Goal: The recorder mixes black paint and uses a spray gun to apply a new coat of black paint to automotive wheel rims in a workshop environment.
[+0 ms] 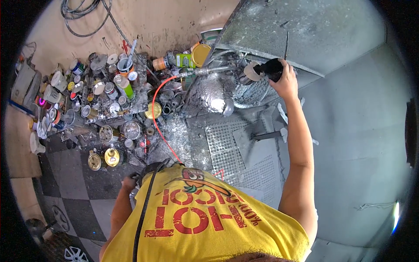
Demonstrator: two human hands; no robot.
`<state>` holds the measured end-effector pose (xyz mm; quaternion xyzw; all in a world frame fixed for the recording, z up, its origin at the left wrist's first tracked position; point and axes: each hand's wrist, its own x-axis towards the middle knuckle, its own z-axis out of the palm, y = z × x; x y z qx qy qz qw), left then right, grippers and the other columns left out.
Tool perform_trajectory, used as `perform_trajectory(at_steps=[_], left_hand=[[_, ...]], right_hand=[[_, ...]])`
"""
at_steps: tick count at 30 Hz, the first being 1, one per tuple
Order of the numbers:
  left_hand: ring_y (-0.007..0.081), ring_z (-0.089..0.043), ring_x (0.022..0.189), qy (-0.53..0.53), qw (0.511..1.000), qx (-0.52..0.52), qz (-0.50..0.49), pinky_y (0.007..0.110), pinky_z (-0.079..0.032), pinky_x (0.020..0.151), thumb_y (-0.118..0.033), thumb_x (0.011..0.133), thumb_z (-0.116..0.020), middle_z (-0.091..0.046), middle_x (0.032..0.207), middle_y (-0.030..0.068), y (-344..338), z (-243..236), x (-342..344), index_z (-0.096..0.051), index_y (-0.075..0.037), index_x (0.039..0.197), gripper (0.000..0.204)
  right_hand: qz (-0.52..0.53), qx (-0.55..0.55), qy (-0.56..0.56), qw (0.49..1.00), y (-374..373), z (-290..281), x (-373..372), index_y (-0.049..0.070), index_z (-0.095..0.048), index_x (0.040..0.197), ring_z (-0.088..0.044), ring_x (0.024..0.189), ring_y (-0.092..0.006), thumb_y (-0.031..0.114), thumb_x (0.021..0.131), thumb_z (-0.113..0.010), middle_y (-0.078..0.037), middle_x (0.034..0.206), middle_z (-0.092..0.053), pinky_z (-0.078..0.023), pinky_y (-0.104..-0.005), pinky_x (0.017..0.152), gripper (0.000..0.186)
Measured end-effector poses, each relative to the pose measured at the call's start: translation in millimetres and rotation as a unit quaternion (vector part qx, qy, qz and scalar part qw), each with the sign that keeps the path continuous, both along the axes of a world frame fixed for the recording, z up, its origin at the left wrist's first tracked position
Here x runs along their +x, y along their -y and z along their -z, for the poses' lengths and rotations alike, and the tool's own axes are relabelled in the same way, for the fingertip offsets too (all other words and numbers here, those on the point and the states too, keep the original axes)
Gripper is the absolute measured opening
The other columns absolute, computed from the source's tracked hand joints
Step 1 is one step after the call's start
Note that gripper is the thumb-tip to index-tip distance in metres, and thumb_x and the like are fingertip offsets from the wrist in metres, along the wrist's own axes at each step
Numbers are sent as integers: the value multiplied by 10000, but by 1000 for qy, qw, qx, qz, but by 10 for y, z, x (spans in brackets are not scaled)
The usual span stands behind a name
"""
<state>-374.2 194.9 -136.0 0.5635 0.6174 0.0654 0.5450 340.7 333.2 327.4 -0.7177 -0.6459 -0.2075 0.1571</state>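
Note:
My right hand (pixel 286 81) grips a black cup (pixel 273 67) at upper right, beside a pale cylindrical container (pixel 251 72) and a crumpled foil-covered surface (pixel 211 91). A thin red hose (pixel 154 111) runs from a metal fitting (pixel 192 73) near there down toward my body. My left hand (pixel 129 182) is low at the left of my body, its fingers curled beside a dark object that is partly hidden; what it holds is unclear. A black cord (pixel 146 194) lies across my yellow shirt.
Several cans, jars and tubs (pixel 104 87) crowd a paint-spattered stand at left, with open tins (pixel 112 157) on the floor. Coiled cables (pixel 85 19) hang on the back wall. A grey metal panel (pixel 301 30) slopes above, beside a perforated plate (pixel 224 148) and grey wall (pixel 358 131).

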Motion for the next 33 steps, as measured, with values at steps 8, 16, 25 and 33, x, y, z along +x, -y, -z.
perform_trajectory(at_steps=[8,16,25,33], left_hand=[[243,-703,700,-154,976,-56,144,405,-555,668,-387,902,-721,-750,877,165,411,989,-323,-760,-61,1097,383],[265,-718,739,-111,981,-146,62,403,-562,697,-399,882,-731,-752,885,176,473,842,-363,-767,-70,1075,384],[287,-734,778,-67,969,-238,-19,401,-569,726,-411,862,-741,-755,894,186,260,521,-149,-775,-79,1054,385],[333,-704,1058,-222,811,366,400,413,-559,917,-291,886,-629,-723,1164,159,220,729,-342,-757,-91,1094,315]], right_hand=[[8,-9,-2,1000,7,-76,-24,119,-438,1415,-563,1193,-415,137,624,-857,-188,1288,-580,-477,-479,1010,895],[9,6,-20,1000,12,-117,-15,103,-422,1419,-556,1215,-417,131,616,-872,-208,1290,-574,-476,-467,1028,921],[11,0,-15,1000,22,-71,47,88,-419,1412,-554,1222,-411,158,621,-874,-204,1302,-568,-481,-457,1024,916],[11,-7,-17,1000,41,-74,-10,82,-431,1409,-550,1232,-413,157,613,-868,-207,1305,-574,-475,-458,1033,912]])
